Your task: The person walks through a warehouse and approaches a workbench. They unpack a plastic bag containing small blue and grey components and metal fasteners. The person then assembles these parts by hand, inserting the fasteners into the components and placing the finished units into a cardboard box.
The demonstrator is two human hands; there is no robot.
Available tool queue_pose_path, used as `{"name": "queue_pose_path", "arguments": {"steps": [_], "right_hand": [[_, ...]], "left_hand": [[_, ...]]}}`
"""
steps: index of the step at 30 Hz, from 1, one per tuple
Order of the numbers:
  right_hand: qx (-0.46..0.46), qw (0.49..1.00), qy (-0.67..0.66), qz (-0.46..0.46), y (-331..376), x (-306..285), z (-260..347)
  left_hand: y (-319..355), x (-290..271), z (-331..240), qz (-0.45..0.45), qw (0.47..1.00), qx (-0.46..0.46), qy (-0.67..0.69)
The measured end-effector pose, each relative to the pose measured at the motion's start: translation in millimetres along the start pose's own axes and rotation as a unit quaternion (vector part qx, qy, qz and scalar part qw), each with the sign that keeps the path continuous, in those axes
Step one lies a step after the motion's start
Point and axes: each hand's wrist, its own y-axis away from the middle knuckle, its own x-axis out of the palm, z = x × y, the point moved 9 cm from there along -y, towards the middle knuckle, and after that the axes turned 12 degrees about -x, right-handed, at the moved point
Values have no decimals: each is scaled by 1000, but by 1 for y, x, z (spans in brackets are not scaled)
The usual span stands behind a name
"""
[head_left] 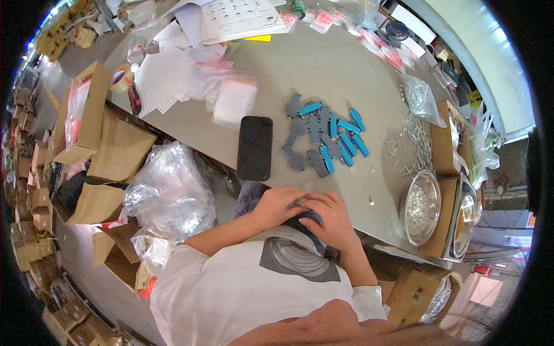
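Note:
At the table's near edge, my left hand [278, 206] and my right hand [330, 218] meet, fingers bent inward and closed together. A bit of something grey shows between the fingertips, mostly hidden, so I cannot tell its kind. Just beyond the hands lies a loose cluster of dark grey moulded parts [296, 128], with several blue block-shaped parts [348, 127] mixed in and to their right. A black smartphone [254, 148] lies face up left of the cluster, close to my left hand.
Bent metal rods [416, 144] lie on the right, near a steel bowl [436, 199] of small white pieces and an open cardboard box [445, 138]. Small clear bags [235, 102] and printed sheets [164, 78] cover the left. A large plastic bag [170, 190] bulges beside the table.

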Motion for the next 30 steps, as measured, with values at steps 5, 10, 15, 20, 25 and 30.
{"name": "queue_pose_path", "arguments": {"steps": [5, 10, 15, 20, 25, 30], "right_hand": [[-67, 996, 47, 40, -10, 3, 16], [6, 976, -109, 190, -10, 38, 2], [105, 954, -194, 201, -25, 46, -60], [96, 990, 97, -16, -64, 10, -100], [158, 977, 128, 66, -59, 19, -103], [169, 984, 52, 39, -41, 2, -99]], "left_hand": [[-5, -16, -27, -27, 994, 66, -77], [2, 14, 3, 92, 995, 27, -24], [16, 32, 34, 186, 943, -196, 196], [38, 70, 52, 235, 780, -302, 494], [43, 73, 44, 248, 699, -369, 561], [44, 86, 44, 274, 634, -407, 598]]}}
